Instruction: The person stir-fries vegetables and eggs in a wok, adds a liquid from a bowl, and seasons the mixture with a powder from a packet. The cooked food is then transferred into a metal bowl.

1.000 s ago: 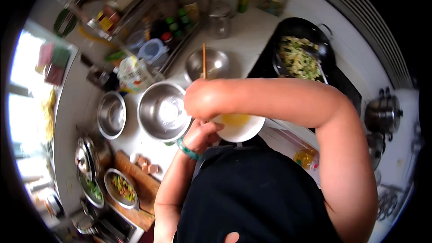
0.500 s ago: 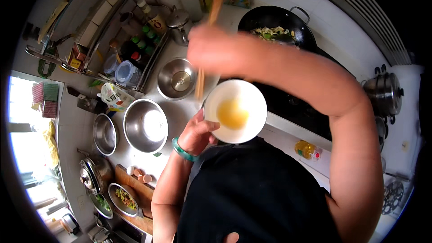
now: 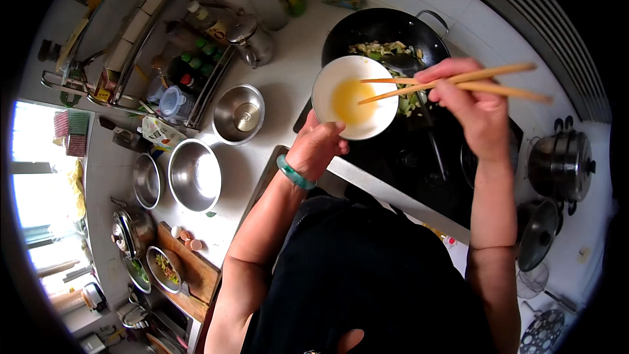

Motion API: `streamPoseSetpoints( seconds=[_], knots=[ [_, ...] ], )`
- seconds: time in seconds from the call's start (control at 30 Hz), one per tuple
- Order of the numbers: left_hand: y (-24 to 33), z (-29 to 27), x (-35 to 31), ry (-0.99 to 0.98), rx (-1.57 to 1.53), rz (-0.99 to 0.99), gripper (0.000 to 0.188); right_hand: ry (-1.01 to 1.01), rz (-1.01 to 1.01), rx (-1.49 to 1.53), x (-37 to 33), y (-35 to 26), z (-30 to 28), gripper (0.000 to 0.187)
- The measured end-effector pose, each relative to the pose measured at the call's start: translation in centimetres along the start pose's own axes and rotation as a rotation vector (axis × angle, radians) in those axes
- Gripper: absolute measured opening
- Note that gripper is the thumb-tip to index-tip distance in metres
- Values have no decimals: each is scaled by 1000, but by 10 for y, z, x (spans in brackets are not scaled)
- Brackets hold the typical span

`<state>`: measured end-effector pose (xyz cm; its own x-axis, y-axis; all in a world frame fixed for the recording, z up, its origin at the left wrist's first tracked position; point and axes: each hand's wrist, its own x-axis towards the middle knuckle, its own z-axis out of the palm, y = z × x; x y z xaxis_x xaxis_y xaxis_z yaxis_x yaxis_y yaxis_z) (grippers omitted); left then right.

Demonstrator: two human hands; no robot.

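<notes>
Two wooden chopsticks (image 3: 501, 72) sit pinched in the right hand (image 3: 470, 106) as I watch, the left hand (image 3: 318, 145) gripping the white bowl (image 3: 347, 65) of beaten egg (image 3: 343, 96) near the wok (image 3: 342, 31), where one careless tilt or hard knock could slop it out.

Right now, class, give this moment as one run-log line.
left hand: holding white bowl; right hand: holding chopsticks; tips: in or over bowl; bowl: yellow liquid; wok: chopped food
</notes>
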<state>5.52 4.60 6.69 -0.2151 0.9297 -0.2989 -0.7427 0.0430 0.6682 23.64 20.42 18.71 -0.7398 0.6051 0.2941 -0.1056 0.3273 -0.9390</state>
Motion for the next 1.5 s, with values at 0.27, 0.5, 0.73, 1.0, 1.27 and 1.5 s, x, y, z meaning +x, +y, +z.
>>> streamPoseSetpoints(
  seconds=[0.27, 0.5, 0.73, 1.0, 1.27, 1.5],
  knots=[
    [-8, 9, 35, 87, 121, 28, 47, -13, -137, -345, -14, -1, -18, 7],
    [0, 1, 69, 1, 113, -105, 44, -34, -185, -371, -3, 27, -10, 6],
    [7, -5, 85, -2, 203, -35, 50, -152, -81, -320, -5, 7, 4, 5],
    [20, -19, 99, -60, 315, 71, 58, -117, -100, -418, -8, 6, 11, 10],
    [28, -23, 112, -154, 337, 151, 64, 74, -82, -442, -16, 16, 12, 11],
    [25, -5, 117, -195, 319, 120, 64, 204, -185, -474, -7, 35, 22, 10]
  ],
)
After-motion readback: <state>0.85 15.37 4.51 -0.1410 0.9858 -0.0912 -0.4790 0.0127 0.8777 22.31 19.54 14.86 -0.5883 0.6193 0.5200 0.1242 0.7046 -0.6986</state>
